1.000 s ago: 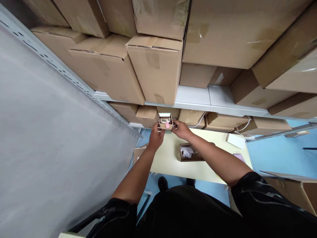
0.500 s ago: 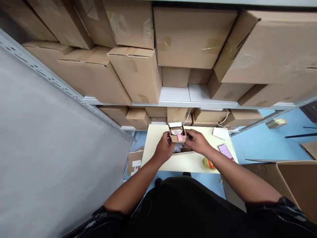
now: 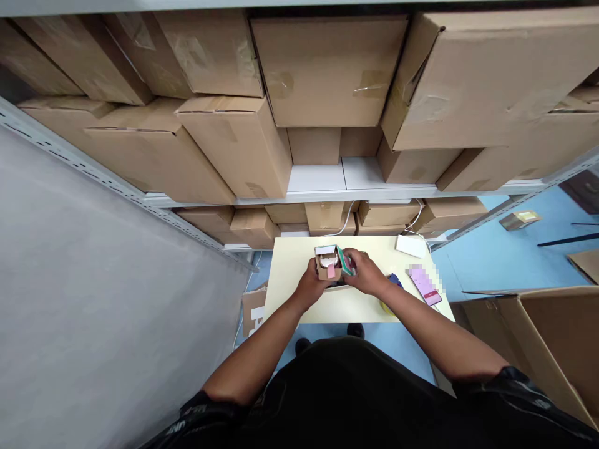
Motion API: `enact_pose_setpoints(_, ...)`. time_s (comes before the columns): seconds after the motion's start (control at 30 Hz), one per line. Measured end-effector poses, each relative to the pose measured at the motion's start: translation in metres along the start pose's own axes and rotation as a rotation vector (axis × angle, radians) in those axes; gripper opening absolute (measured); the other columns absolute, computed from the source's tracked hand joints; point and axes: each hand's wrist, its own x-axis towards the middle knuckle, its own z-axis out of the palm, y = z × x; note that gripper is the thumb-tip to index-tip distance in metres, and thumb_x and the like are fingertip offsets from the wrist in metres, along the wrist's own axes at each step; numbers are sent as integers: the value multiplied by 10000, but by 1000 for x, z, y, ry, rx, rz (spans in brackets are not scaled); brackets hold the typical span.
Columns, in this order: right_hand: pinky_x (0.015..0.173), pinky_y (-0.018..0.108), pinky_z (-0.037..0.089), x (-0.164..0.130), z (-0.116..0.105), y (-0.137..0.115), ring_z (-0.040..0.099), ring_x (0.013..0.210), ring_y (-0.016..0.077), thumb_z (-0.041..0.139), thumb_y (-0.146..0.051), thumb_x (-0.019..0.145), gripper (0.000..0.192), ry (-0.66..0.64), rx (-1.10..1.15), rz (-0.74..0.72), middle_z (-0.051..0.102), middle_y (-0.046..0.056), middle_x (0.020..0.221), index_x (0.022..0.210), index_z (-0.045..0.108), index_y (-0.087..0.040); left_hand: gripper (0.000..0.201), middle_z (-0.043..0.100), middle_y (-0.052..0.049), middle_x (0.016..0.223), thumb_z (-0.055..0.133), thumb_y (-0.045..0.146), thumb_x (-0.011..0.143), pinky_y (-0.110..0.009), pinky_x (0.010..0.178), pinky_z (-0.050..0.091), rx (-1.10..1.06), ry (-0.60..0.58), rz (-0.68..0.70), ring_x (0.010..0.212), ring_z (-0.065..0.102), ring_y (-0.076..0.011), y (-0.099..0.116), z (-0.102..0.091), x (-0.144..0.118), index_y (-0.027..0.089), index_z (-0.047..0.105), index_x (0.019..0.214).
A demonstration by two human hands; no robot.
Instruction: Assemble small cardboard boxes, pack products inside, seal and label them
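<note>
Between my hands, above the table, is a small open carton (image 3: 322, 274) with a green side panel. A pale round object (image 3: 329, 260) sits inside it, and a pink tab (image 3: 331, 271) sticks out over the front edge. My left hand (image 3: 309, 287) grips the carton's left side, its fingers partly hidden behind it. On the opposite side, my right hand (image 3: 365, 273) is closed around the green panel. Another open box on the table lies mostly hidden below the carton and hands.
Around the carton is a cream table (image 3: 285, 268). A phone (image 3: 423, 284), a white box (image 3: 410, 246) and a yellow roll (image 3: 386, 308) lie to the right. Shelves (image 3: 322, 197) full of cardboard boxes stand ahead. A large open carton (image 3: 510, 324) is at right, a grey wall (image 3: 116, 299) at left.
The small carton has come down slightly and turned, so its green side shows. Both hands have moved with it. The camera view has shifted a little.
</note>
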Motion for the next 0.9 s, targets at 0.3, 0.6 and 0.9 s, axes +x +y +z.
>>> enact_pose_setpoints(0.3,959,395,463,-2,-4,20,598,1070,276,695,-195,714,502,-68,-266,-128,630,108,1179,1196,556,-198,636,701,-85,1230,789,215,743,-388,980,538,90,-159,71,1110,678,-239,-18,-24,10,221,556,1334)
enact_pose_setpoints(0.6,941,409,445,12,2,20,589,1124,304,744,-241,743,549,-387,-516,-231,605,141,1248,1254,554,-178,551,651,-100,1257,643,106,720,-402,946,542,562,20,171,1007,663,-235,-49,-37,11,207,653,1261)
enact_pose_setpoints(0.9,880,395,464,26,8,20,602,1131,310,757,-421,781,566,-398,-491,33,611,110,1295,1277,539,-257,829,503,-127,1487,651,91,702,-465,1152,434,627,-40,193,1352,526,-314,-51,-41,9,214,471,1502)
